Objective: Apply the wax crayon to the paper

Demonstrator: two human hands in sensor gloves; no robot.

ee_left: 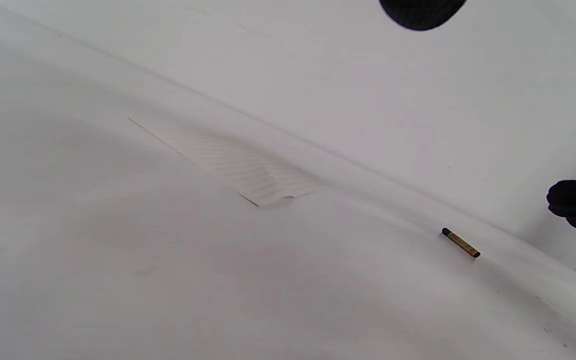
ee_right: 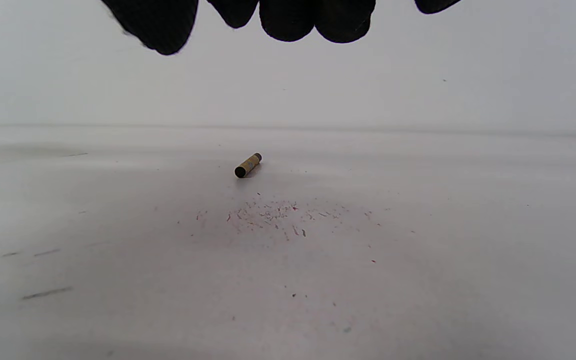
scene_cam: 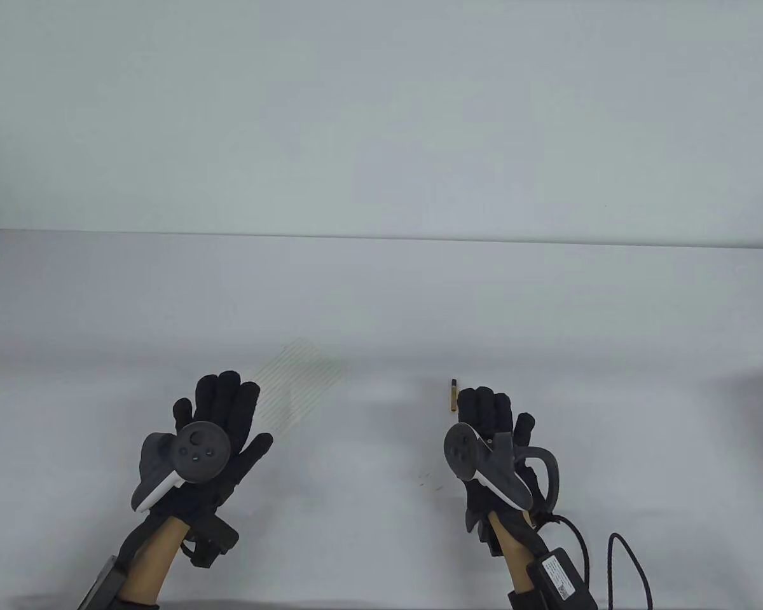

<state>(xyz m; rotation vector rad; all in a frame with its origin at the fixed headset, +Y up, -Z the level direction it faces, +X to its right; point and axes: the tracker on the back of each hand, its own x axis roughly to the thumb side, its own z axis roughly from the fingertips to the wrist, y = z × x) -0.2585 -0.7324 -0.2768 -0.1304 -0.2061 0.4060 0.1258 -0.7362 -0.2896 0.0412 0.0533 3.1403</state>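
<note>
A short crayon with a yellow-brown wrapper and dark ends lies on the white table, just left of my right hand's fingertips. It also shows in the left wrist view and the right wrist view. A sheet of lined paper lies flat on the table, just right of my left hand's fingers; it shows in the left wrist view too. My left hand is open with fingers spread and holds nothing. My right hand is open and empty above the table, close to the crayon but not touching it.
Small red and dark crayon marks speckle the table in front of the crayon. The table's far edge meets a plain white wall. A black cable trails from my right wrist at the bottom right.
</note>
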